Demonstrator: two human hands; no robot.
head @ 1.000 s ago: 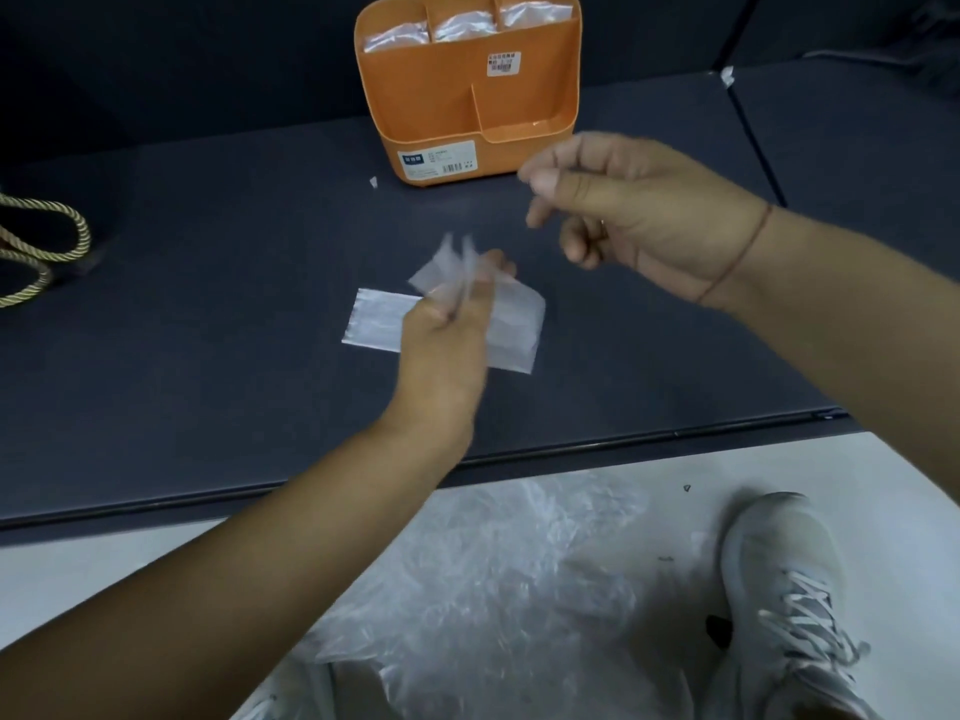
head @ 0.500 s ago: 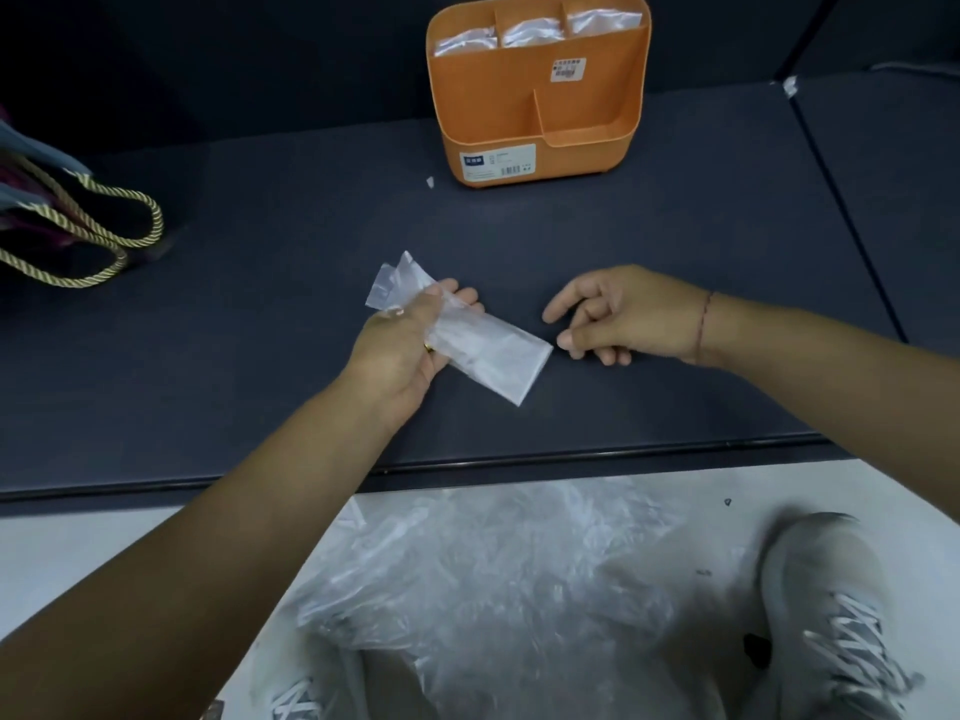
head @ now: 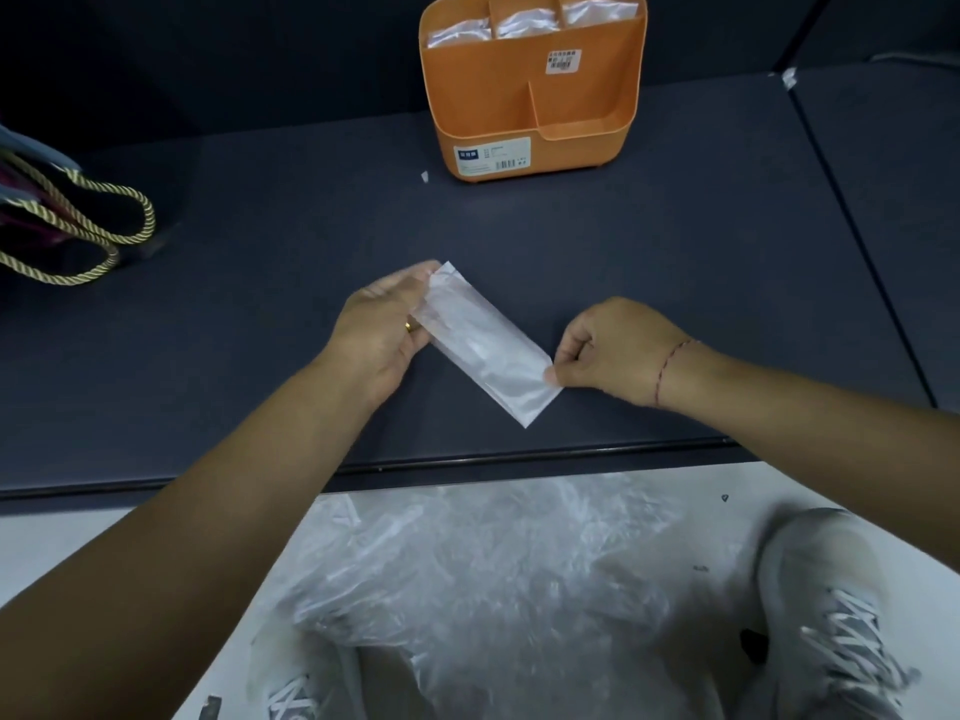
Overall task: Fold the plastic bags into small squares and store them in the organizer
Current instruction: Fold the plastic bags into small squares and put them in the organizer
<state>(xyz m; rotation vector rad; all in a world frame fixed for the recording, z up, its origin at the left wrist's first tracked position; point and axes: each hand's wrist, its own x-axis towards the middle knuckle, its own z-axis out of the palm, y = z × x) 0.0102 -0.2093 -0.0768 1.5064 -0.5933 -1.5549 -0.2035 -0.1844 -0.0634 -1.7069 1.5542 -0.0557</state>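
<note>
Currently the folded bag [head: 485,343] lies as a long narrow strip on the dark table [head: 260,356], running from 10 o'clock to 4 o'clock, near the front edge. Left hand [head: 382,335] holds the 10 o'clock end: thumb lies along the top corner, and the fingers go under or behind the translucent film, so I see them only as a blur; a ring [head: 410,326] shows at the strip's edge. Right hand [head: 608,350] pinches the 4 o'clock end between thumb and forefinger, the other fingers curled into the palm; a red thread [head: 667,371] circles that wrist. I cannot tell how many layers the strip has, nor whether its middle touches the table. Orange organizer [head: 535,111] stands at 12 o'clock from the strip, well apart; its top is cut off by the frame. Its three rear compartments hold stored bags [head: 524,23], their tops out of view; the front compartments look shadowed and I cannot read their contents. Label text on it is too small to read. A small white scrap [head: 424,176] lies just beside its 8 o'clock corner. At 9 o'clock, a rope-handled bag [head: 67,220] is cut off by the frame edge. At 6 o'clock, below the table, a crumpled pile of clear bags [head: 493,574] sits on the floor, covering part of one shoe; the other shoe [head: 831,605] shows at 5 o'clock.
</note>
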